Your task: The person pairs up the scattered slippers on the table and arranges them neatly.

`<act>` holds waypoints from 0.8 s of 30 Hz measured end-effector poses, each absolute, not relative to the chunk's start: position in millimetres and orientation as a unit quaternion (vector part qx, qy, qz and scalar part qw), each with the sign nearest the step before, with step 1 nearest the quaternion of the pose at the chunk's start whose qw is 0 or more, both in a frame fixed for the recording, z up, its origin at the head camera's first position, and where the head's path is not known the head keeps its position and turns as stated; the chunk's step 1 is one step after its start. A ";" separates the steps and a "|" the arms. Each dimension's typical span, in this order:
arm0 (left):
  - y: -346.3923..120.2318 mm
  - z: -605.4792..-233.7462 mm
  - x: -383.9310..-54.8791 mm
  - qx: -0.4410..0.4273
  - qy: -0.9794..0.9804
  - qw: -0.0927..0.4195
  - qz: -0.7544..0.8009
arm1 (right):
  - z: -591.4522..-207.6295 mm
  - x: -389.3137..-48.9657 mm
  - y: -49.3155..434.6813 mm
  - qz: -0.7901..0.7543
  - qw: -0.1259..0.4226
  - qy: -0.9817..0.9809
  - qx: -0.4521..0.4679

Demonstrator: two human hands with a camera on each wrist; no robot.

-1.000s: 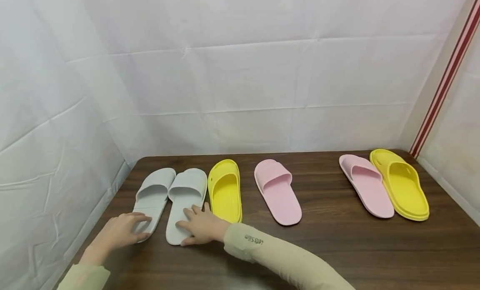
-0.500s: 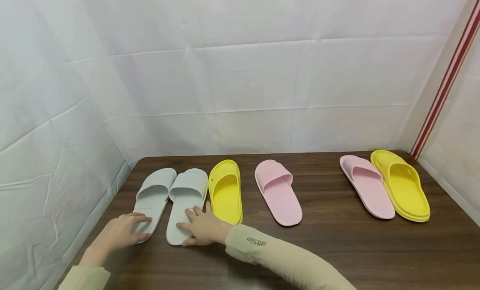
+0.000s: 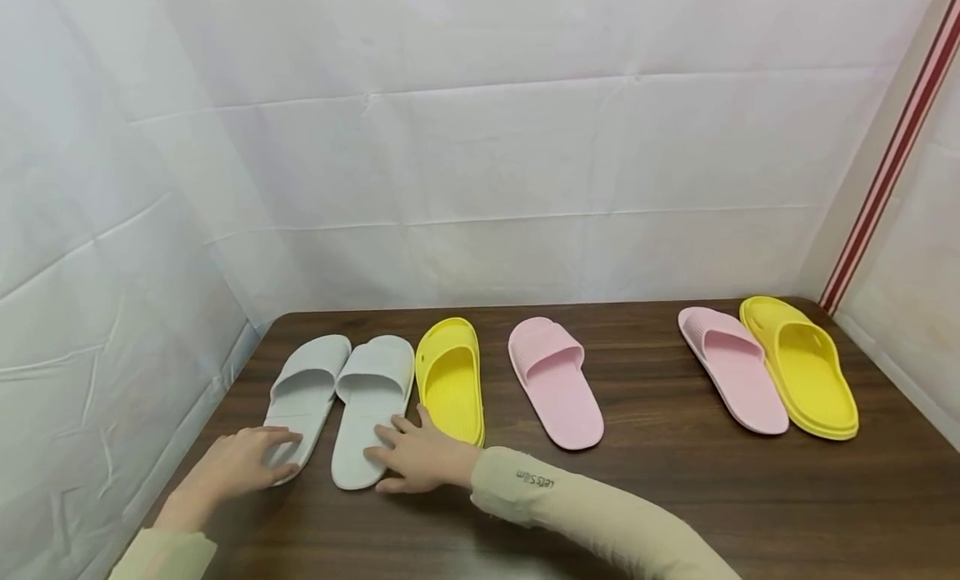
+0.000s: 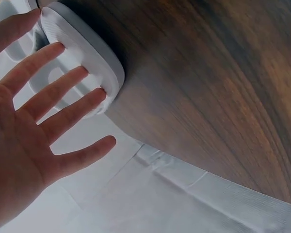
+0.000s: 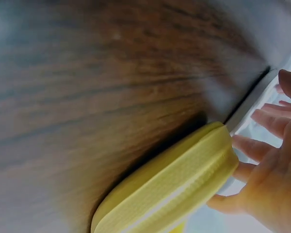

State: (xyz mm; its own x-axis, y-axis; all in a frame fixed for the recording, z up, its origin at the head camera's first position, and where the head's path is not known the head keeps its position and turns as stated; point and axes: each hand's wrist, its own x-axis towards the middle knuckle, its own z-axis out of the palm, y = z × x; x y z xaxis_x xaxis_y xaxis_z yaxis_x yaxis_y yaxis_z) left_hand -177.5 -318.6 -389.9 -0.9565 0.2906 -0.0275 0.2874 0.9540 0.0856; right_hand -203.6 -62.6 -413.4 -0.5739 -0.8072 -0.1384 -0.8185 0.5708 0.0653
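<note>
Two pale grey slide slippers lie side by side at the table's left end, toes away from me. My left hand [image 3: 236, 467] rests at the heel of the left grey slipper [image 3: 307, 380], its fingers spread. In the left wrist view, several fingertips touch that grey slipper [image 4: 80, 51]. My right hand [image 3: 431, 459] is over the heel of the right grey slipper [image 3: 378, 363], fingers spread and holding nothing. Right beside that hand is a yellow slipper [image 3: 453, 392], which shows large in the right wrist view as a yellow sole edge [image 5: 169, 177].
A pink slipper [image 3: 558, 388] lies near the middle of the brown wooden table [image 3: 645, 513]. Farther right, another pink slipper [image 3: 738, 376] lies against a second yellow slipper [image 3: 810, 372]. White cloth [image 3: 495, 163] hangs behind the table and along its sides.
My right hand has slid slightly to the right, away from the middle of the right grey slipper. The left hand and all the slippers stay in place.
</note>
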 end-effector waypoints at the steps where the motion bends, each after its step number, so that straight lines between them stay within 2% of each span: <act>1: -318.2 -389.7 -177.5 0.148 0.988 0.020 0.039 | -413.7 -203.6 -60.9 0.060 0.044 0.883 -0.464; 24: -284.4 -374.1 -181.6 0.205 0.975 -0.084 0.026 | -404.7 -208.0 -18.6 0.033 -0.006 0.867 -0.498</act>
State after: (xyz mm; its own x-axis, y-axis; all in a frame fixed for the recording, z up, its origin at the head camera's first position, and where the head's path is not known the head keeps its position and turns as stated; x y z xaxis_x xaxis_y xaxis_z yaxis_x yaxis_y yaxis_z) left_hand -181.6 -284.4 -374.1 -0.9020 0.3948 0.1747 0.4035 0.9148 0.0160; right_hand -208.0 -18.6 -404.7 -0.5046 -0.8631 -0.0217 -0.8623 0.5026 0.0628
